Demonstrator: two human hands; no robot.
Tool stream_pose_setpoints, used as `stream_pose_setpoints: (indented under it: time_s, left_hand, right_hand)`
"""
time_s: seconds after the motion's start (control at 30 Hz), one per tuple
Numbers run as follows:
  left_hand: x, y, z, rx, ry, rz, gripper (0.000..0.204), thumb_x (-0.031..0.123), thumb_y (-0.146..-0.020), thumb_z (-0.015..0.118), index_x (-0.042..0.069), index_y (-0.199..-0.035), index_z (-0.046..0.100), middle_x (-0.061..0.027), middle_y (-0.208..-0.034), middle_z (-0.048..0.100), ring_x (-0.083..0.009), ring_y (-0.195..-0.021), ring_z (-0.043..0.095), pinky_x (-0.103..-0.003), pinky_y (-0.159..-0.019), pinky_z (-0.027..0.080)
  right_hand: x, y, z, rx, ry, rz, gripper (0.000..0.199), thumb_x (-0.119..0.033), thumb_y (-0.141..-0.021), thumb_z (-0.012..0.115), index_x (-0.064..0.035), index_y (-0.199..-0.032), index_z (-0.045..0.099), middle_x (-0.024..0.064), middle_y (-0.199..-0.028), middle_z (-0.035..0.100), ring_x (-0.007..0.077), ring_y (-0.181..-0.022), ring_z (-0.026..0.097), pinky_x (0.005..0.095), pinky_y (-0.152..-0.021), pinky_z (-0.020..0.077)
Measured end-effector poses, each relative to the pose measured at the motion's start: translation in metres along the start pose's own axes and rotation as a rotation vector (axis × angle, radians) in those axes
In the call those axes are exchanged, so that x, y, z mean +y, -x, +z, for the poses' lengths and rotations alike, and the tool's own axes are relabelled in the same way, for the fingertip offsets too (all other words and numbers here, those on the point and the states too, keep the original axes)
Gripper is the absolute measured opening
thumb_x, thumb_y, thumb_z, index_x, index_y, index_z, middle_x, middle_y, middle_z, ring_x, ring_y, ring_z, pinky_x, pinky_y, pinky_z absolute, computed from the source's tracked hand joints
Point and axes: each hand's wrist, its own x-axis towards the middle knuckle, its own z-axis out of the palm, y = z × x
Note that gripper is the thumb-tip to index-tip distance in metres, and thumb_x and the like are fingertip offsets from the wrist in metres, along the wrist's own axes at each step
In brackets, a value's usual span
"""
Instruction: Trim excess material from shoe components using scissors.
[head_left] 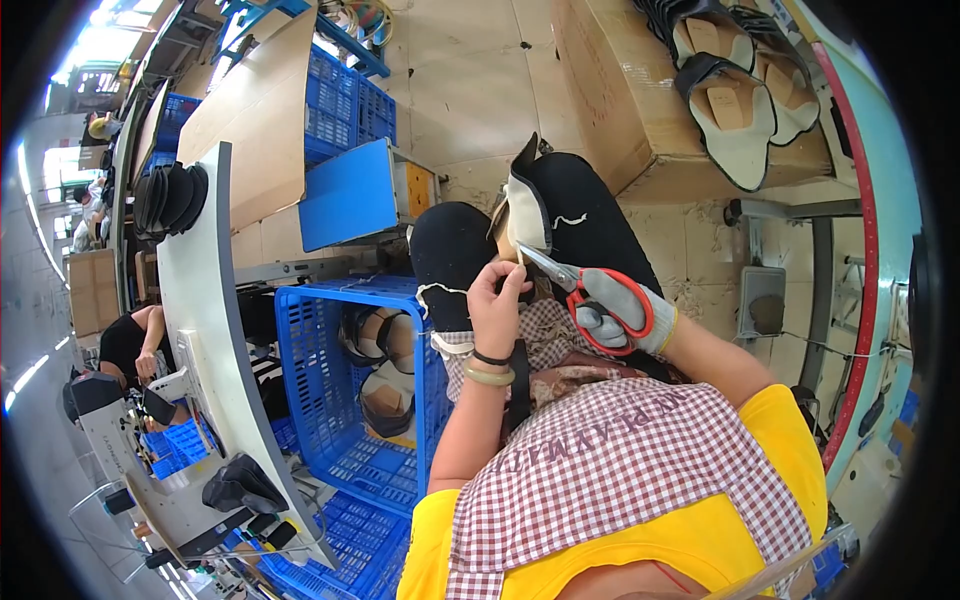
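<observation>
Your bare left hand [497, 305] pinches one black-edged beige shoe upper [524, 215]; beside that grip, your grey-gloved right hand [622, 312] clasps one red-handled pair of scissors [585, 287], blades parted.

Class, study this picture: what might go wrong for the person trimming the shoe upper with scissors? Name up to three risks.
1. The scissors in the gloved right hand point at the bare left hand, whose fingers pinch the shoe upper right by the blades; a slip may nick them.
2. The upper rests only on the knees, so it might slide off into the blue crate below.
</observation>
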Motion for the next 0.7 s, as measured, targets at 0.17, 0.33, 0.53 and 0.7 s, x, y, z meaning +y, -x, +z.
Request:
stream_pose_setpoints:
  time_s: [0.17, 0.33, 0.53, 0.7]
  left_hand:
    - [0.004, 0.002, 0.005, -0.284, 0.455, -0.324, 0.006, 0.007, -0.089, 0.061, 0.001, -0.090, 0.060, 0.0011, -0.084, 0.059, -0.0053, -0.079, 0.056, -0.019, -0.074, 0.045]
    - [0.000, 0.013, 0.018, -0.338, 0.462, -0.306, 0.006, 0.006, -0.089, 0.060, 0.000, -0.088, 0.059, 0.0033, -0.086, 0.051, -0.0039, -0.075, 0.049, -0.019, -0.068, 0.040]
    - [-0.012, 0.019, 0.018, -0.447, 0.521, -0.356, 0.006, 0.006, -0.087, 0.062, 0.002, -0.084, 0.059, 0.0004, -0.090, 0.052, -0.0090, -0.087, 0.049, -0.023, -0.079, 0.039]
    - [-0.018, 0.019, 0.016, -0.494, 0.487, -0.281, 0.007, 0.007, -0.083, 0.065, 0.004, -0.079, 0.059, -0.0039, -0.099, 0.053, -0.0155, -0.106, 0.044, -0.029, -0.094, 0.033]
  right_hand:
    - [0.014, 0.006, 0.003, 0.020, -0.098, -0.088, 0.054, -0.046, -0.096, 0.049, -0.0181, -0.141, 0.037, 0.0007, -0.076, 0.056, 0.0043, -0.048, 0.042, 0.0163, -0.040, 0.0346]
    - [0.027, 0.009, 0.004, 0.020, -0.116, -0.159, 0.055, -0.043, -0.097, 0.049, -0.0186, -0.144, 0.033, -0.0005, -0.074, 0.056, 0.0034, -0.051, 0.044, 0.0154, -0.041, 0.0337]
    - [0.037, 0.007, 0.018, 0.177, -0.051, -0.213, 0.058, -0.043, -0.095, 0.051, -0.0191, -0.145, 0.032, -0.0014, -0.074, 0.054, 0.0035, -0.051, 0.042, 0.0157, -0.043, 0.0342]
    - [0.041, 0.002, 0.023, 0.252, -0.026, -0.272, 0.061, -0.042, -0.095, 0.053, -0.0189, -0.146, 0.031, -0.0014, -0.074, 0.053, 0.0036, -0.051, 0.042, 0.0161, -0.044, 0.0348]
